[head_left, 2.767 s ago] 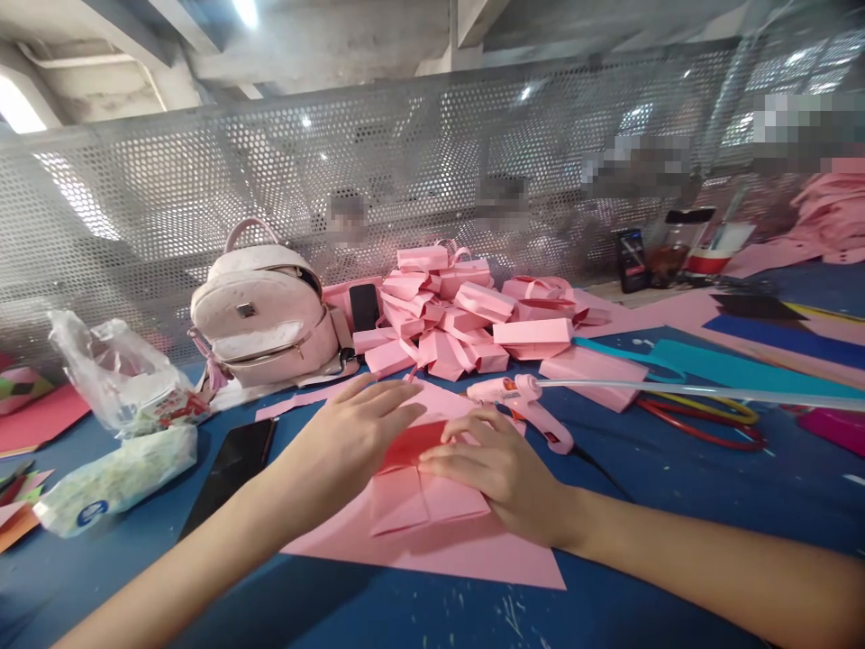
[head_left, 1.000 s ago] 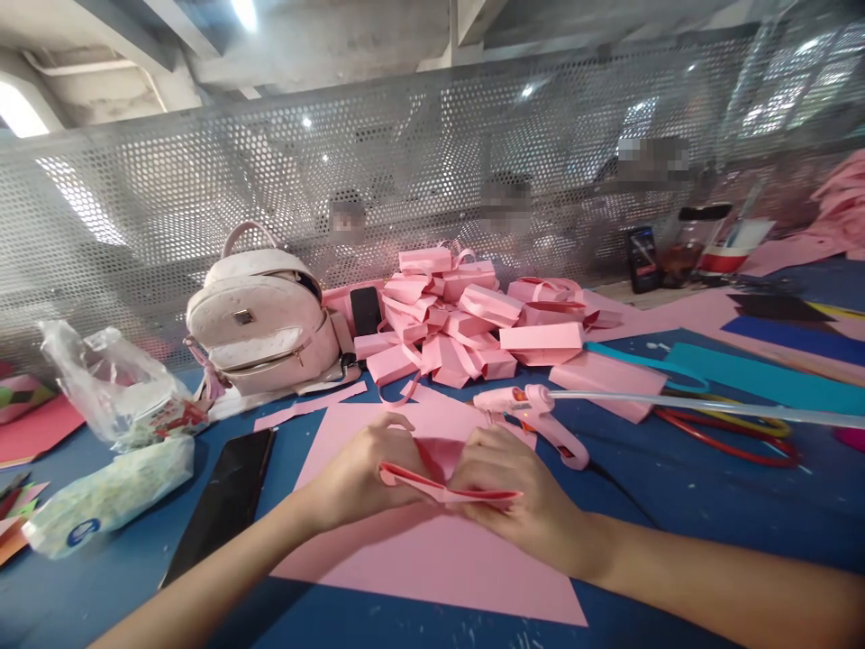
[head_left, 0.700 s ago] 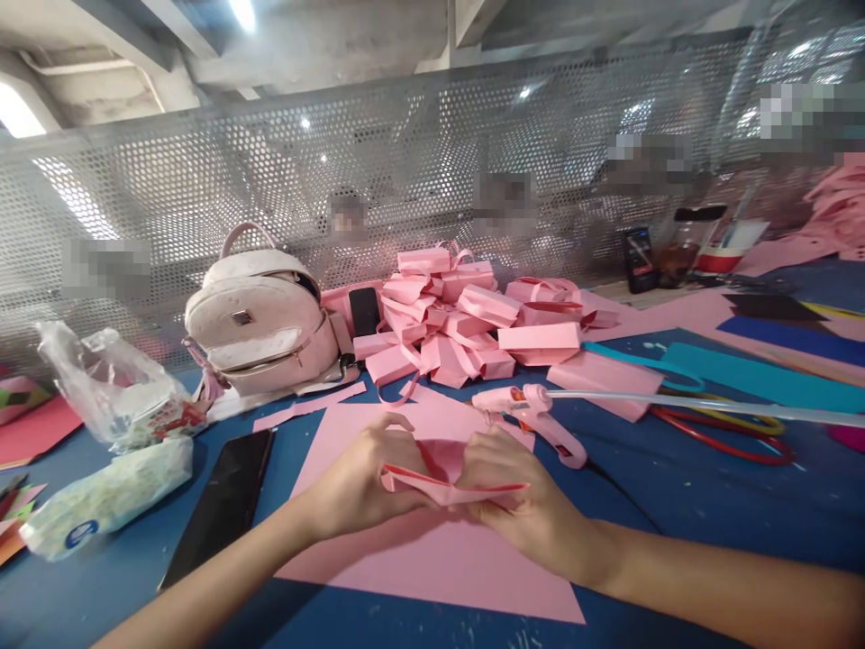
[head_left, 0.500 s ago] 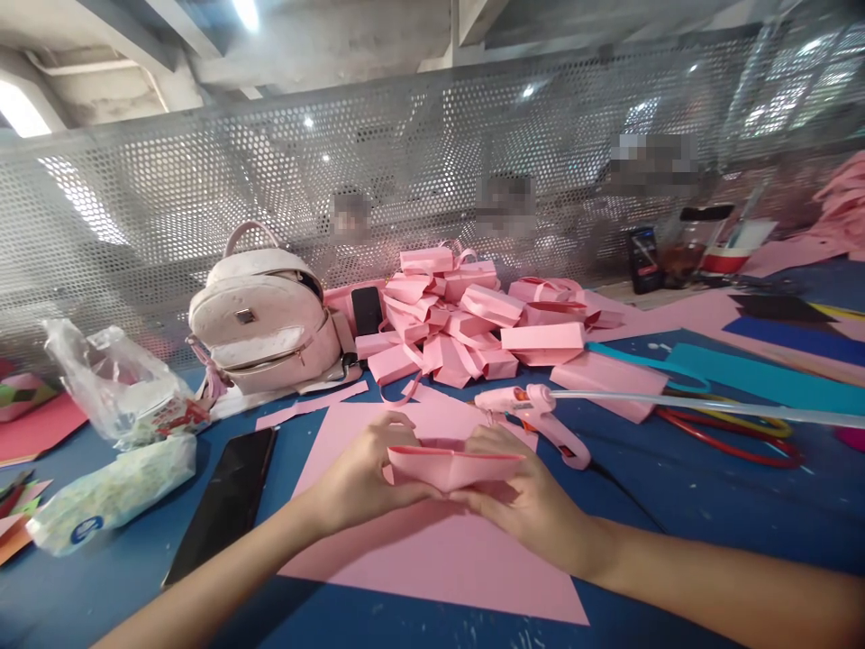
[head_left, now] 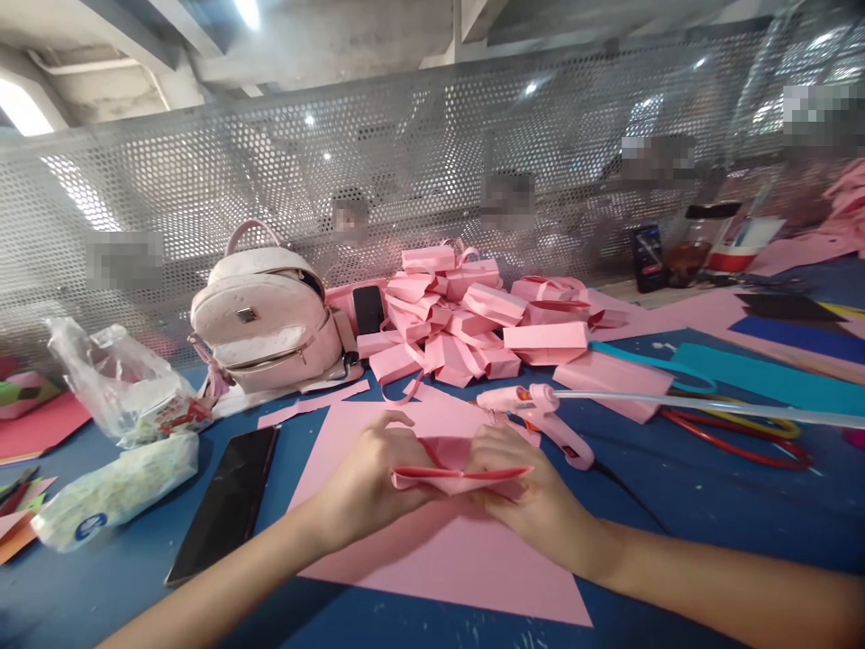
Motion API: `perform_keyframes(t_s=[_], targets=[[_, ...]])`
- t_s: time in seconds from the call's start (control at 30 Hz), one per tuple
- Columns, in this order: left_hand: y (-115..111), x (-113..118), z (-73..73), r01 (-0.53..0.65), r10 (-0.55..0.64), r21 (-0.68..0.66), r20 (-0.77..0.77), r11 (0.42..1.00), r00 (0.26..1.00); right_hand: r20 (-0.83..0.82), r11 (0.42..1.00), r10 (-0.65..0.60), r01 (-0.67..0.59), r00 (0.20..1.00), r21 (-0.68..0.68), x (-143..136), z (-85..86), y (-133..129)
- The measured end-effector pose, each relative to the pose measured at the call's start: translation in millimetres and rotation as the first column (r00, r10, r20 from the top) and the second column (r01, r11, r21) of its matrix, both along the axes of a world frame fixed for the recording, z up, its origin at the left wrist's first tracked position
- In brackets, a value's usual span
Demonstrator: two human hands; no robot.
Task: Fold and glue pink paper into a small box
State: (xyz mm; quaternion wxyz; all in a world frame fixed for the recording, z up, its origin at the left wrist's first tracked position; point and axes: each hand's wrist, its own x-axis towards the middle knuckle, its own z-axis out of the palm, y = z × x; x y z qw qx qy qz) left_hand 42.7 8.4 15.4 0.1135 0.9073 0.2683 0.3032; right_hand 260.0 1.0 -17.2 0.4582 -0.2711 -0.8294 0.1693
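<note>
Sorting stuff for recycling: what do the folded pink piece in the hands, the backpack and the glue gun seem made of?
Folded pink piece: matte paper or thin card, by its thin, creased edges. Backpack: probably leather or imitation, softly shiny, smooth panels. Glue gun: likely smooth plastic, moulded body.

Head view: looking from above table [head_left: 703, 491] | facing forward, tipping down | sitting near folded paper [head_left: 447, 483] | taking in mesh [head_left: 419, 162] behind, ceiling [head_left: 351, 45] overhead

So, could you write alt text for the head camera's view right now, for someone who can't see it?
Left hand and right hand hold a folded pink paper piece above a flat pink sheet on a blue table. Behind are a pink glue gun, a heap of folded pink paper pieces and a pale backpack.
</note>
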Motion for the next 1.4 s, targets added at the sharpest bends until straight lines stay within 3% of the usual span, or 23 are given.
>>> perform_keyframes(t_s=[0.13, 0.27, 0.4, 0.53, 0.77, 1.0, 1.4], targets=[[4.7, -5.9, 2.6, -0.031, 0.031, -0.004, -0.093, 1.000, 0.995, -0.061, 0.989, -0.076, 0.067, 0.995, -0.134, 1.5, -3.9, 2.3], [1.0, -8.5, 12.7, -0.025, 0.020, -0.016, -0.276, 1.000, 0.961, -0.069, 0.989, -0.073, 0.063, 0.995, -0.134, 1.5, -6.9, 2.7], [-4.9, -9.4, 19.7, -0.063, 0.036, -0.053, -0.408, 0.997, 0.912, -0.013, 0.999, -0.042, 0.042, 0.999, -0.030, 0.5, -6.0, 2.4], [-5.1, -12.5, 17.7, -0.019, -0.021, -0.074, -0.506, 0.997, 0.863, 0.113, 0.993, -0.018, 0.004, 0.993, 0.121, 0.4, -2.2, 0.3], [0.6, -17.4, 9.9, 0.092, -0.052, 0.048, -0.532, 0.995, 0.845, 0.194, 0.982, -0.033, -0.004, 0.980, 0.187, 1.3, 1.1, 1.9], [-5.9, -13.8, 22.8, 0.078, -0.032, 0.059, -0.556, 0.995, 0.830, 0.132, 0.984, -0.011, -0.013, 0.991, 0.180, 2.1, 7.1, 0.0], [-4.6, -12.7, 14.9, 0.037, 0.002, 0.071, -0.491, 0.997, 0.871, 0.170, 0.982, -0.007, -0.025, 0.985, 0.188, 0.5, 4.8, 0.5]])
